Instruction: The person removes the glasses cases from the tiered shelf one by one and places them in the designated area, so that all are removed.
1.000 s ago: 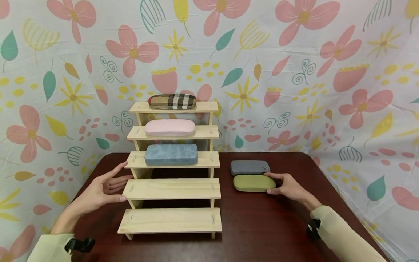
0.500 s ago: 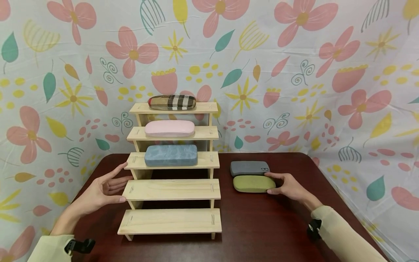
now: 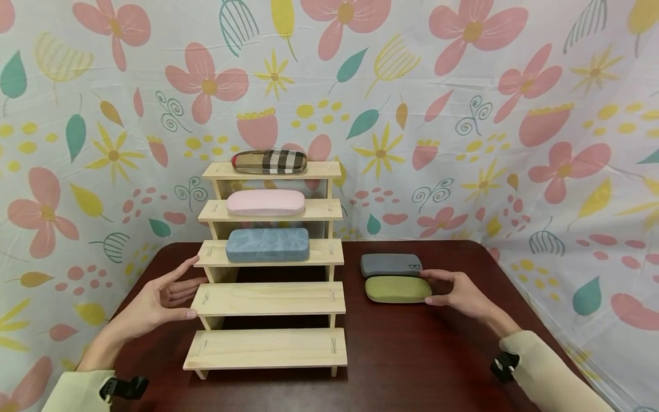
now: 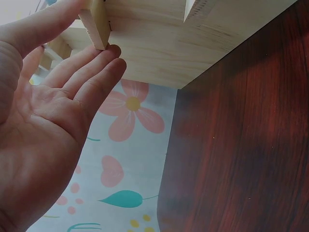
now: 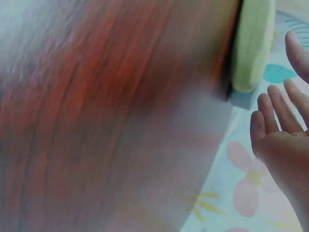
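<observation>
A light wooden stand (image 3: 265, 348) with stepped shelves stands left of the middle in the head view. At its left side is my left hand (image 3: 146, 303), fingers extended, fingertips right at the shelf edges; the left wrist view shows straight fingers (image 4: 91, 84) against the wood. A green glasses case (image 3: 398, 290) lies on the table to the right, in front of a grey glasses case (image 3: 388, 265). Just off its right end is my right hand (image 3: 463, 293), thumb and fingers spread. In the right wrist view a gap separates those fingers from the green case.
Three cases sit on the upper shelves: a plaid one (image 3: 269, 162) on top, a pink one (image 3: 265, 202) below it, then a blue one (image 3: 268, 245). The dark red-brown table (image 3: 412, 360) carries everything. Flowered cloth (image 3: 309, 74) hangs behind and at both sides.
My right hand has shifted slightly right, away from the green glasses case's end. My left hand stays at the stand, and the cases keep their places.
</observation>
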A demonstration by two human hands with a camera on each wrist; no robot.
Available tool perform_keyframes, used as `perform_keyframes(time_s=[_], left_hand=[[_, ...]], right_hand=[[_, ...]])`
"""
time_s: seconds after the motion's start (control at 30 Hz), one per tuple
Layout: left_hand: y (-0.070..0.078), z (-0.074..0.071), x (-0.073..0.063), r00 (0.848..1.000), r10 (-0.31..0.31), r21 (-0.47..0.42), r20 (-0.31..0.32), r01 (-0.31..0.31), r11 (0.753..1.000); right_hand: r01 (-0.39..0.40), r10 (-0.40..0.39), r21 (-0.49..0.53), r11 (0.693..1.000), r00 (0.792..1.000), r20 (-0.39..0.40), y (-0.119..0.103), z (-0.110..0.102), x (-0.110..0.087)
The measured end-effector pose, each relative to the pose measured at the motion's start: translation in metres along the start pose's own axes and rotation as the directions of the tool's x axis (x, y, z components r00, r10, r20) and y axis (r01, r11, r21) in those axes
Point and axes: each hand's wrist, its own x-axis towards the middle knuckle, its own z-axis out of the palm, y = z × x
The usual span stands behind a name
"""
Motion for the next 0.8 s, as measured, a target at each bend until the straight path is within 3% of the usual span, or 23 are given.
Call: perform_keyframes(time_s=[0.53,0.8], left_hand=[[-0.001,-0.001,0.000,1.000,0.025,-0.006,-0.001,-0.025,1.000],[-0.002,0.000,0.000,0.999,0.048,-0.023,0.008,-0.048,0.999]], right_hand=[[0.106,-0.106,-0.006,0.994,0.994,0.025,-0.053,0.014,-0.003],[0.137,-0.140,0.057,0.989,0.989,0.048,-0.074,0.022,0.001]])
